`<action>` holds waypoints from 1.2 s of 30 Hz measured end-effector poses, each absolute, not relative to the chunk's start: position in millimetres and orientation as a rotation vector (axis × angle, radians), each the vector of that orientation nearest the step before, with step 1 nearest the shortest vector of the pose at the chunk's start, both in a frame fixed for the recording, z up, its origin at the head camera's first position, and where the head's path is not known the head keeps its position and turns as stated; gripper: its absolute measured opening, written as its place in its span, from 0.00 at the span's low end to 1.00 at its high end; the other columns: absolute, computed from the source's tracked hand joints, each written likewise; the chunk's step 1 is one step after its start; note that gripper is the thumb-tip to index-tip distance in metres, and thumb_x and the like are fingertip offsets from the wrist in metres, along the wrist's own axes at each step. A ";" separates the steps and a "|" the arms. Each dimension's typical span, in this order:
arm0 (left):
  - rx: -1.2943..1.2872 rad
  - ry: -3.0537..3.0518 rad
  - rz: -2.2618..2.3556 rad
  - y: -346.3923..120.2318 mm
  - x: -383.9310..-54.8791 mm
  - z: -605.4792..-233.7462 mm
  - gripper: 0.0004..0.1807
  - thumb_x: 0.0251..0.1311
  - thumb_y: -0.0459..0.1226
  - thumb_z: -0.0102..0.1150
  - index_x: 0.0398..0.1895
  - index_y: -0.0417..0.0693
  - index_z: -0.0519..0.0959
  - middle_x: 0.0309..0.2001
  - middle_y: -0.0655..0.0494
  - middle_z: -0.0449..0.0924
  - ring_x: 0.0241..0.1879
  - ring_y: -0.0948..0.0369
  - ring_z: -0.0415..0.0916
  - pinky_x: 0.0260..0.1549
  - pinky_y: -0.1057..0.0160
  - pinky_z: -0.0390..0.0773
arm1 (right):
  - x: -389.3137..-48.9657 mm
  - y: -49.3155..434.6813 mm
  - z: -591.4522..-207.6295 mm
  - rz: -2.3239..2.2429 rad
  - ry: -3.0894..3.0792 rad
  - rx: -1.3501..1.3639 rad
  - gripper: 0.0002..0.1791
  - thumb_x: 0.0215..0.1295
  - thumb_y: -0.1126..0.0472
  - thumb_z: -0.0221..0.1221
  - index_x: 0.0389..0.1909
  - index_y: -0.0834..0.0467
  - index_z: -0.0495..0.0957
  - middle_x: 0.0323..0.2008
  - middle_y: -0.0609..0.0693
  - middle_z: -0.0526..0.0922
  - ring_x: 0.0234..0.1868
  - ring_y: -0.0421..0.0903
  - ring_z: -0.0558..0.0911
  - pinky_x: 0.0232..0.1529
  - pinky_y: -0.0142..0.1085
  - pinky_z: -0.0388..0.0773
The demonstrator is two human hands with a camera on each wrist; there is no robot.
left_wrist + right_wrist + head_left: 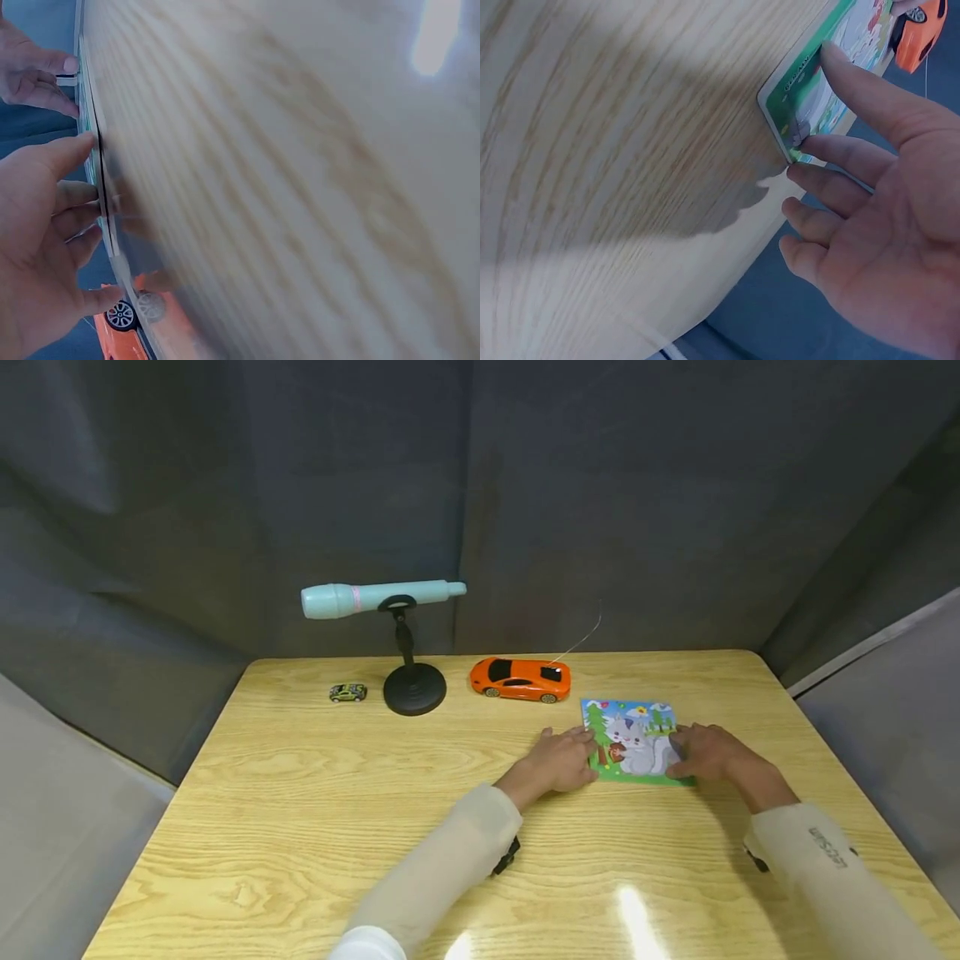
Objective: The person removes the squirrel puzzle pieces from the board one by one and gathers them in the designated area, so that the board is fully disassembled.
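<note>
A flat picture board [636, 743] lies on the wooden table, printed with a grey cartoon squirrel, trees and a green lower border. My left hand [558, 760] touches its left edge with fairly straight fingers; in the left wrist view the board shows only edge-on beyond that hand [45, 217]. At the right edge is my right hand [712, 753]. In the right wrist view its thumb rests on the board [810, 97], one finger touches near the corner, and the other fingers of that hand [885, 187] spread loosely beside it.
Behind the board stands an orange toy car [521, 680] with a thin antenna. To its left a light blue microphone [382, 597] lies on a black stand [415, 689]. A small patterned toy car [348, 692] sits further left. Dark curtains [600, 510] border the table [315, 827].
</note>
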State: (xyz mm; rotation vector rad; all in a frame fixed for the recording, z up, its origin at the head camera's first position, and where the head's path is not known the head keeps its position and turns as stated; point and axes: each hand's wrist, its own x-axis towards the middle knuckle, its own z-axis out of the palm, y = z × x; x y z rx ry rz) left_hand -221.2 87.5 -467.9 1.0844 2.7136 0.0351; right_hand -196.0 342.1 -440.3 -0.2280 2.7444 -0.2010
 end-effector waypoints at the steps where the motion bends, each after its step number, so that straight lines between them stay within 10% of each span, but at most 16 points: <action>1: 1.098 2.716 0.024 86.5 -220.7 -467.0 0.29 0.66 0.57 0.46 0.69 0.62 0.64 0.74 0.63 0.54 0.74 0.63 0.49 0.69 0.48 0.56 | -194.8 340.5 -439.6 -0.188 2.744 -0.238 0.43 0.54 0.47 0.66 0.61 0.74 0.66 0.63 0.76 0.63 0.62 0.75 0.62 0.61 0.62 0.63; 13: 1.181 2.704 -0.098 51.2 -216.3 -464.1 0.28 0.63 0.57 0.51 0.64 0.62 0.70 0.71 0.61 0.61 0.71 0.63 0.57 0.64 0.51 0.65 | -176.7 300.5 -430.9 -0.135 2.771 -0.386 0.37 0.54 0.46 0.66 0.55 0.71 0.73 0.59 0.72 0.70 0.58 0.72 0.69 0.57 0.59 0.68; 24: 1.225 2.692 -0.162 9.2 -209.5 -457.1 0.29 0.61 0.58 0.54 0.62 0.59 0.73 0.68 0.62 0.66 0.71 0.62 0.58 0.64 0.49 0.66 | -177.0 264.0 -434.9 -0.098 2.761 -0.497 0.24 0.50 0.46 0.69 0.37 0.62 0.79 0.32 0.52 0.79 0.30 0.47 0.74 0.32 0.41 0.72; 36: 1.146 2.724 -0.108 -56.0 -208.4 -454.6 0.35 0.55 0.62 0.57 0.63 0.56 0.72 0.68 0.59 0.67 0.70 0.59 0.59 0.63 0.46 0.66 | -184.9 211.2 -438.6 -0.050 2.803 -0.624 0.36 0.48 0.42 0.70 0.52 0.63 0.78 0.48 0.59 0.81 0.41 0.53 0.81 0.44 0.47 0.78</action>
